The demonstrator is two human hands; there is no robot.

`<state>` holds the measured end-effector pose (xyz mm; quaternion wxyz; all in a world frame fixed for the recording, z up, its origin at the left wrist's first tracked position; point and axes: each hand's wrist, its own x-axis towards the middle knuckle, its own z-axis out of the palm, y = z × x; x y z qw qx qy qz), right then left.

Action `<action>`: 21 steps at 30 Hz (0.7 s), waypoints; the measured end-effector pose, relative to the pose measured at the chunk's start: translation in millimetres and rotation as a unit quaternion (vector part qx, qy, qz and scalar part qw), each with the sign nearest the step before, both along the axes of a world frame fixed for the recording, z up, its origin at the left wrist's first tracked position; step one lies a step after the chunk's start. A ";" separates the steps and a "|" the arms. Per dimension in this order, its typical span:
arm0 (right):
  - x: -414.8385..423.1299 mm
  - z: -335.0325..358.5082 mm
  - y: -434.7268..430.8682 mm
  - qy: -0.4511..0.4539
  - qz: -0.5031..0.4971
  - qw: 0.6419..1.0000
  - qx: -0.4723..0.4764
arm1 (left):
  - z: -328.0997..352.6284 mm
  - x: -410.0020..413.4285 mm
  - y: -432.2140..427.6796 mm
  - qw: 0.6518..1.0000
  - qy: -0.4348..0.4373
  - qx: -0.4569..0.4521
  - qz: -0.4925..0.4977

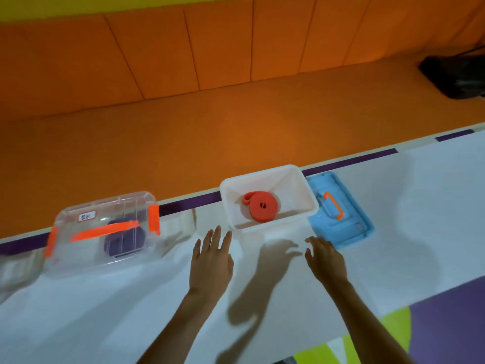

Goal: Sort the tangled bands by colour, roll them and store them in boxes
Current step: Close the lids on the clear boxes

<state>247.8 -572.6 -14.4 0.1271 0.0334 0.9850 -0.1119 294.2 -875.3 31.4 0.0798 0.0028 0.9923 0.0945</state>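
Red band is rolled into a tight coil and lying flat in the open white box, one loose tail curling off to its left. Beside it to the left, the clear box is lidded with orange latches down, a purple band showing dark through the plastic. So two colours look stored, and the step in hand reads as closing the white box. Left hand hovers just in front of the box's near corner, fingers straight and spread, holding nothing; right hand is empty too, fingers loosely bent, near the blue lid that lies flat just right of the box, orange handle up. Next move likely calls for the right hand to lift that lid and seat it square over the rim. All this sits on a white table edged with purple tape; beyond, an orange padded bench with a black bag at its far right.
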 end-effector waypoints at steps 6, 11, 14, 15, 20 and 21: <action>-84.6 -12.9 74.6 0.024 -0.102 0.994 -0.041 | -5.2 -25.2 61.9 1.000 -0.007 -0.016 0.014; -131.7 -34.9 106.1 -0.033 -0.172 0.982 -0.073 | -13.3 -26.5 76.3 0.998 -0.032 -0.032 0.041; -145.3 -45.7 118.7 -0.053 -0.200 0.975 -0.086 | -15.8 -23.8 79.5 0.998 -0.019 -0.029 0.057; -147.1 -46.7 122.5 -0.052 -0.211 0.971 -0.095 | -16.7 -22.7 79.9 0.998 -0.019 -0.031 0.060; -153.6 -33.9 142.5 0.009 -0.238 0.960 -0.145 | -19.8 -20.1 83.0 0.996 -0.039 -0.015 0.081; -155.9 -27.8 145.9 0.030 -0.241 0.957 -0.161 | -19.6 -19.6 83.5 0.996 -0.041 -0.008 0.083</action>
